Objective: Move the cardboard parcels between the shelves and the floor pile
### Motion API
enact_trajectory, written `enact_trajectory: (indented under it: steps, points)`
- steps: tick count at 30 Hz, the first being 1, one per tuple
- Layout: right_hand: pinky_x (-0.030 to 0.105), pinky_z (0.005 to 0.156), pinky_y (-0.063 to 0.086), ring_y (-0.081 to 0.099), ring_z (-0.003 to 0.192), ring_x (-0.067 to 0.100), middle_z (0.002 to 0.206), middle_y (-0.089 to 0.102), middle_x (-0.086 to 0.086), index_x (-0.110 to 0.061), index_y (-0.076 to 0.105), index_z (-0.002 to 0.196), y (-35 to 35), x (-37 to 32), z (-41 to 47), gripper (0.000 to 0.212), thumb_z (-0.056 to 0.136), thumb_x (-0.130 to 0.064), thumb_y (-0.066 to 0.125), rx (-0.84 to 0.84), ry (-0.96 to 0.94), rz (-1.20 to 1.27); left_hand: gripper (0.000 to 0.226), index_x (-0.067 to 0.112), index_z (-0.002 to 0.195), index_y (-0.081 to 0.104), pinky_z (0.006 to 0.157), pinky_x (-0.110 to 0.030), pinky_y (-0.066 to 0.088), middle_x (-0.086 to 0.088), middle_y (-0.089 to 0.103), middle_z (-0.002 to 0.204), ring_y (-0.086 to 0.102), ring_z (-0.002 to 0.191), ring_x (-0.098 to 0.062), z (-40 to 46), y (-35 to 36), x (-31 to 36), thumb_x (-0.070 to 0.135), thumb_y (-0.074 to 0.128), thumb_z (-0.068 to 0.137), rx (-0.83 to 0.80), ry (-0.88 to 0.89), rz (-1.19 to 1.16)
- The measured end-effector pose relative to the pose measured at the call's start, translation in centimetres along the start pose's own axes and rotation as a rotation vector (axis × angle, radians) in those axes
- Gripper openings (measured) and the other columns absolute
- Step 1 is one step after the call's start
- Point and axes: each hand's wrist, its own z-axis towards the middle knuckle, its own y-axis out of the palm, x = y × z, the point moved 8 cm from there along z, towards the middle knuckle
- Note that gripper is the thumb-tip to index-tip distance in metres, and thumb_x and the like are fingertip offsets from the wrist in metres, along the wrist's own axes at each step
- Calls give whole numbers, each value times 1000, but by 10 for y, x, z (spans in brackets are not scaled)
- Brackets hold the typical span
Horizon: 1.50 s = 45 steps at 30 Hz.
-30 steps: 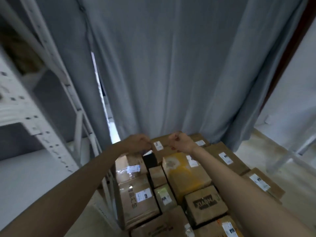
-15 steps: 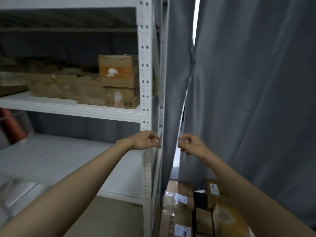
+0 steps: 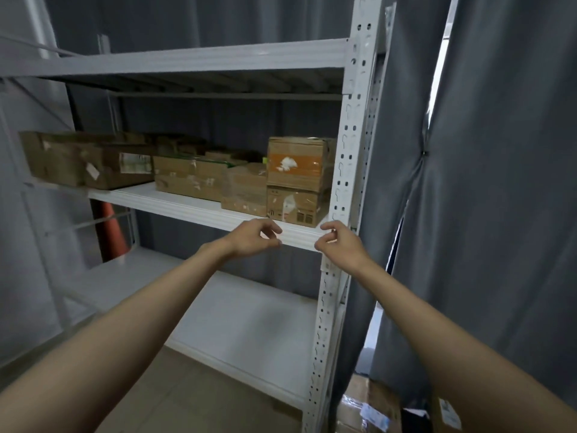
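Several cardboard parcels line the middle shelf (image 3: 187, 204) of a white metal rack. At its right end a parcel with an orange band (image 3: 296, 164) is stacked on a smaller parcel (image 3: 293, 206). My left hand (image 3: 253, 237) and my right hand (image 3: 340, 242) are both raised in front of the shelf's front edge, just below that stack. Their fingers are loosely curled and hold nothing. Neither hand touches a parcel. A corner of the floor pile (image 3: 368, 407) shows at the bottom right.
The rack's perforated upright (image 3: 340, 195) stands just behind my right hand. The lower shelf (image 3: 243, 323) is bare. Grey curtains (image 3: 499, 214) hang to the right with a bright gap. An orange cone (image 3: 110, 232) stands behind the rack at left.
The view has swung from the floor pile up and left to the rack. Both hands rose with it, empty throughout, and now sit before the middle shelf's right end.
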Motion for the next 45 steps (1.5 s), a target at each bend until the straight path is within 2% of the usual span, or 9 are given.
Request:
enact_trajectory:
  steps: [4,7,10,13,19,23,30,37,45]
  points:
    - [37,104,48,56,124,21,137,56,5,-15,43,145,1,-31,27,57,94,-21,65,98,-48,50,46,18,134,57,91,-30,49,0,62,124,60,107,-16,25,-33,-17,33,68,91,89,8,-28]
    - [40,111,45,52,131,21,144,52,4,-13,37,149,4,-50,48,63,94,-19,66,131,-90,88,54,17,138,51,95,-35,49,-2,57,128,58,111,-19,47,-55,-28,34,70,90,142,-11,-78]
    - [45,112,44,52,130,22,141,53,6,-14,40,147,9,-64,72,61,93,-20,68,150,-92,88,62,18,144,44,103,-42,48,-5,52,137,54,119,-22,69,-73,-35,32,71,89,184,0,-145]
    - [48,113,43,50,133,24,142,52,7,-16,42,145,10,-73,95,59,93,-17,69,197,-87,94,74,19,151,33,105,-40,45,-7,43,149,48,130,-25,92,-85,-39,30,72,89,184,20,-222]
    - [52,118,36,35,147,29,158,34,12,-13,18,157,5,-76,130,83,94,-25,70,297,41,140,102,19,160,11,118,-48,31,-9,28,162,31,147,-29,138,-92,-37,35,78,84,133,-22,-440]
    - [52,117,37,38,145,30,158,37,11,-17,10,159,1,-79,138,90,94,-25,71,330,87,215,107,25,160,6,118,-47,28,-10,23,164,29,148,-29,160,-91,-32,34,79,82,109,-10,-587]
    - [48,111,45,56,127,24,138,56,6,-23,23,152,8,-81,136,77,92,-14,71,360,33,223,111,28,160,11,118,-48,33,-3,36,159,37,143,-25,179,-76,-28,41,84,76,52,78,-654]
    - [49,118,37,43,142,25,157,41,8,-20,7,161,12,-73,133,96,92,-14,72,375,51,260,119,29,159,12,116,-53,36,-3,35,158,39,142,-26,178,-82,-32,38,89,68,46,106,-754]
    - [49,112,46,49,136,25,150,41,8,-23,24,158,13,-73,120,87,88,-15,75,433,26,263,131,26,159,19,115,-51,37,3,23,158,32,144,-25,173,-90,-34,48,94,53,110,169,-707]
